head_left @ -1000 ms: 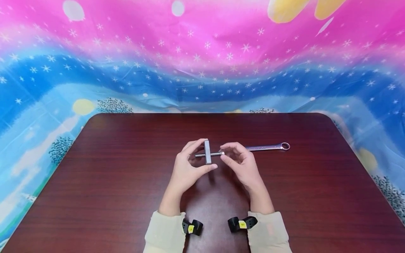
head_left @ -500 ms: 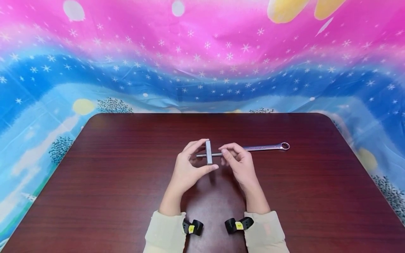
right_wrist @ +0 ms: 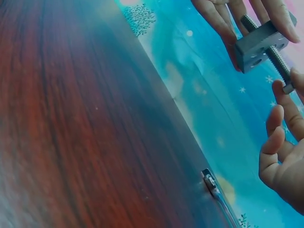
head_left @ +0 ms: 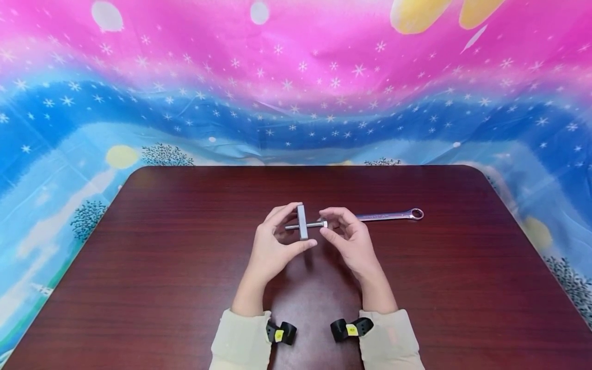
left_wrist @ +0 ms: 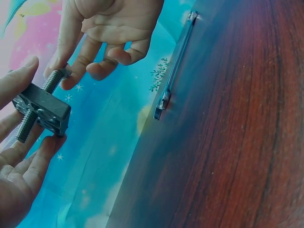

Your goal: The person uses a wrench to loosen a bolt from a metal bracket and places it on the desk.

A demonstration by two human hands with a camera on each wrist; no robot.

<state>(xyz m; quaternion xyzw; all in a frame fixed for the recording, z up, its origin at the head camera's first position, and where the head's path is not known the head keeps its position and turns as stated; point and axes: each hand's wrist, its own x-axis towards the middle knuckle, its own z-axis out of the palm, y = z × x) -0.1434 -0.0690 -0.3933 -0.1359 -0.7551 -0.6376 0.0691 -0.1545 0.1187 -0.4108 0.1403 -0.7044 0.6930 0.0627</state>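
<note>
Bolt (head_left: pixel 315 224): grey, threaded, its shank through a small metal block (head_left: pixel 302 222) and showing on both sides; more holes in the block's face. Both are held up over the table (head_left: pixel 162 267). Left hand (head_left: pixel 273 244) grips the block by opposite edges, thumb and fingers spread wide. Right hand (head_left: pixel 353 241) has thumb and forefinger nearly together, lightly pinching the bolt head. For clean turning, I'd judge: block steady, bolt square to it, short twists. Wrench (head_left: pixel 390 216) lies beyond the right hand.

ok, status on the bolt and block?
Left hand grips drilled metal block. Right hand at head of bolt; bolt runs through block, head standing off. Wrench beyond right hand, seemingly clear.
</note>
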